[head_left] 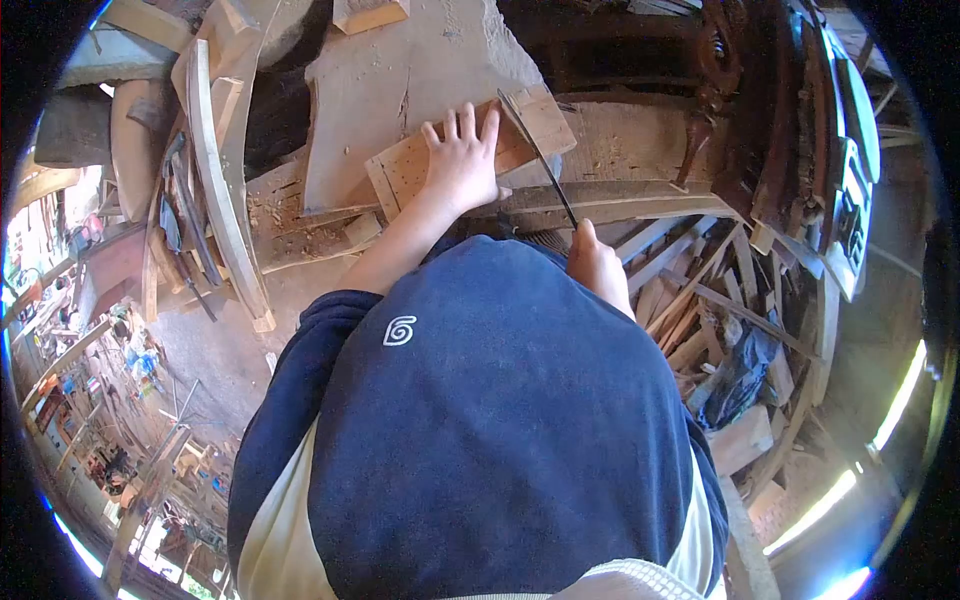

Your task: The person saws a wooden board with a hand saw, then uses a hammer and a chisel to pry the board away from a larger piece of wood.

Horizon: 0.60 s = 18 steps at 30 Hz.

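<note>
While left hand (pixel 463 165) presses block (pixel 547 122), blade (pixel 553 176) (right hand (pixel 596 262)) overhangs near edge.

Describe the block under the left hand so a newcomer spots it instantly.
Find the wide wooden slab at top centre. Across its near end lies a block, the left hand spread on it. Unlike the farther block, it has a thin dark blade across it.

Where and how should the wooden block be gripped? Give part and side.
I'd pinch the wooden block by its two long edges at the left end, grip coming from above: it is long and straight-sided, the left hand covers its middle, and the dark blade crosses nearer the right end.
</note>
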Each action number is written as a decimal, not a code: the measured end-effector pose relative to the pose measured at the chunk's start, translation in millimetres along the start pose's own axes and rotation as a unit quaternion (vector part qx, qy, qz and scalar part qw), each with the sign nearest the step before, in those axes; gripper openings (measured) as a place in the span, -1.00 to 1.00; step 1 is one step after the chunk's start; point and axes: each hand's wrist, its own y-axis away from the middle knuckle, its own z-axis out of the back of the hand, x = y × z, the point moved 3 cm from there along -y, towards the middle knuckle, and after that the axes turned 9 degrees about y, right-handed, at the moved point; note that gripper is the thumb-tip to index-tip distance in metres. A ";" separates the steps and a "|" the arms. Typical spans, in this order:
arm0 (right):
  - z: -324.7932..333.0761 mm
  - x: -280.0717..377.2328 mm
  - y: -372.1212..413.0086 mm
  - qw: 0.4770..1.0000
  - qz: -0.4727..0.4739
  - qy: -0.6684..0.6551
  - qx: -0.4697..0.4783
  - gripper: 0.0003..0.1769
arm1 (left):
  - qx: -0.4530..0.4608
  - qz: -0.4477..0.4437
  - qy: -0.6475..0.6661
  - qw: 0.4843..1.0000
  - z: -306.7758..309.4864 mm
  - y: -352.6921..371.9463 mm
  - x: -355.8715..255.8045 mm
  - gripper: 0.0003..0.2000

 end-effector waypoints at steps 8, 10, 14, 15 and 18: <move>-17.9 21.7 -30.7 0.999 0.033 0.024 -0.009 -0.81 | 0.002 0.010 0.002 1.000 6.8 1.8 -1.2 0.21; -16.6 12.1 -13.5 0.999 0.035 0.030 -0.001 -0.80 | 0.006 0.008 0.002 1.000 7.8 1.0 -0.9 0.21; -10.1 7.3 -3.7 0.998 0.005 0.049 0.027 -0.83 | -0.003 -0.003 0.007 1.000 7.2 1.1 0.6 0.18; -10.7 9.8 -9.8 0.998 -0.008 0.050 0.026 -0.83 | -0.001 0.000 0.010 1.000 5.3 1.2 2.4 0.18; -10.2 40.6 -50.7 0.999 0.015 0.045 -0.005 -0.81 | -0.006 -0.003 0.026 1.000 0.4 1.0 2.1 0.19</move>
